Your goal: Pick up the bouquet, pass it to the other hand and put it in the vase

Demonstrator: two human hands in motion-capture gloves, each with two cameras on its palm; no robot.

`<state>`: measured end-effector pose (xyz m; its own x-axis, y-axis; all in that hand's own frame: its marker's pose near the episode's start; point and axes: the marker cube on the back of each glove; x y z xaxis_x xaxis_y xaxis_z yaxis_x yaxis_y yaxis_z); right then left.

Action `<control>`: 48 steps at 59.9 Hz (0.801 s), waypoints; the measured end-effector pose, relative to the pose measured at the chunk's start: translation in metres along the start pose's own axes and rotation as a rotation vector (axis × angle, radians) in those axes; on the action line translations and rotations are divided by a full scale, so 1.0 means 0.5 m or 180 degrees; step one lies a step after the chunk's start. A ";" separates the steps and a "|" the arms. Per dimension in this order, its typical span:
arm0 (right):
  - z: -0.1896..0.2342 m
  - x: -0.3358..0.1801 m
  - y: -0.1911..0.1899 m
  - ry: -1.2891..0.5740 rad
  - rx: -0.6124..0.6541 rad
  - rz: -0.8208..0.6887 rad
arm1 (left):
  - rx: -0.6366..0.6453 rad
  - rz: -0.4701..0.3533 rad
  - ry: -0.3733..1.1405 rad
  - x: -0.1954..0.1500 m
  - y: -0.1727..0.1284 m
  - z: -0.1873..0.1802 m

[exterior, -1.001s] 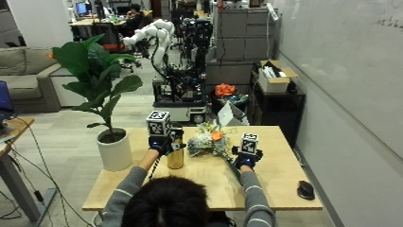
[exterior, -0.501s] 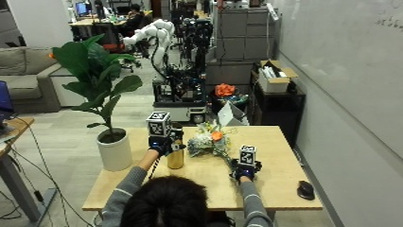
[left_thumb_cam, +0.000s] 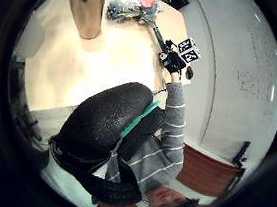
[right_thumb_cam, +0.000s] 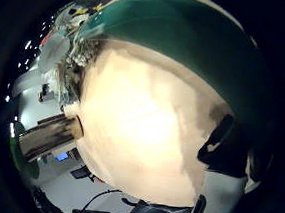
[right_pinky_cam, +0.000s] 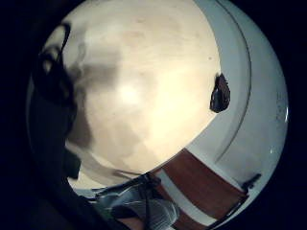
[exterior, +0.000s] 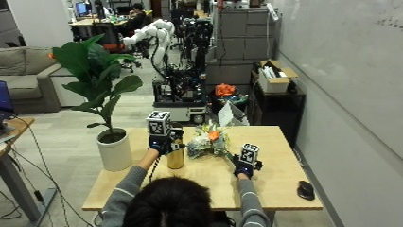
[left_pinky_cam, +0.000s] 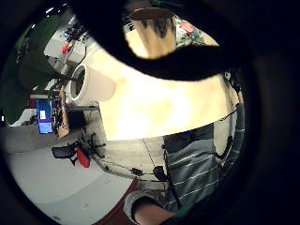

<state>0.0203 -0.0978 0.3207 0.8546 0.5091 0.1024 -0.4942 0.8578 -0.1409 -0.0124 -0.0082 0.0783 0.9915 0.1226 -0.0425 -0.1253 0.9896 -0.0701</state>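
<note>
The bouquet [exterior: 206, 139], pale wrapped greenery with an orange flower, lies on the wooden table [exterior: 277, 184] just right of the tall brown vase [exterior: 176, 158]. Its green stem [left_thumb_cam: 156, 32] runs back to my right hand [exterior: 241, 168], which grips the stem end low over the table. In the right thumb side palm view the stem [right_thumb_cam: 189, 35] crosses close to the palm. My left hand [exterior: 161, 143] hovers beside the top of the vase [left_thumb_cam: 90, 12] with fingers loosely curled, holding nothing.
A white pot [exterior: 114, 151] with a large-leafed plant stands at the table's left edge. A black mouse [exterior: 304, 190] lies near the front right corner. Bare tabletop lies between my forearms and to the right of my right hand.
My right hand has drawn back toward me along the stem. The bouquet head, the vase and my left hand have stayed where they were.
</note>
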 end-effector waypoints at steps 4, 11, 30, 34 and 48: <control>-0.002 0.000 -0.010 -0.0006 0.0107 0.0010 | 0.0020 0.0020 0.0021 -0.002 -0.011 0.004; 0.002 0.009 0.012 0.0153 -0.0184 0.0346 | -0.0017 -0.0035 -0.0022 -0.004 -0.014 0.005; 0.013 0.061 0.031 0.0674 -0.0622 0.1558 | 0.0032 -0.0044 -0.0053 0.002 -0.028 0.005; 0.004 0.061 -0.010 0.0629 0.0134 0.1189 | 0.0036 -0.0017 -0.0026 0.014 -0.007 -0.009; 0.024 0.056 0.064 0.0947 -0.1611 0.2312 | -0.0055 -0.0027 -0.0062 0.013 -0.023 0.006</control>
<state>0.0266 -0.0552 0.3307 0.4036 0.8099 -0.4256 -0.8548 0.1680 -0.4909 -0.0043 -0.0187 0.0820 0.9930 0.1159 -0.0224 -0.1174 0.9892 -0.0877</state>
